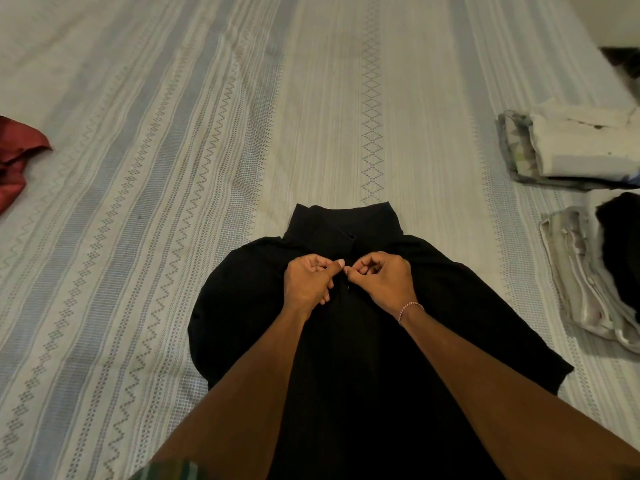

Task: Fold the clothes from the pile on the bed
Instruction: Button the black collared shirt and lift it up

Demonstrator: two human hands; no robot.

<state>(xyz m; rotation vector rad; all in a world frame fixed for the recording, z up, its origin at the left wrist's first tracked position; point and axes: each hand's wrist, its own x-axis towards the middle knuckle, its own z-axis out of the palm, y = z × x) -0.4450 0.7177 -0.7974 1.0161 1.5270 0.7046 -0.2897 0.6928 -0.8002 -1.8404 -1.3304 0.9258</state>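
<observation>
A black collared shirt [249, 306] lies spread flat on the bed, front up, collar pointing away from me. My left hand [306, 284] and my right hand [382, 280] meet over the button placket just below the collar. Both have curled fingers and pinch the black fabric edges at the placket, thumbs nearly touching. A thin bracelet sits on my right wrist. My forearms cover the lower middle of the shirt.
The bed sheet [329, 98] is pale with blue patterned stripes. A red garment [17, 157] lies at the left edge. At the right sit a folded white and grey stack [571, 150] and a second folded pile [585, 282] with a black item on top.
</observation>
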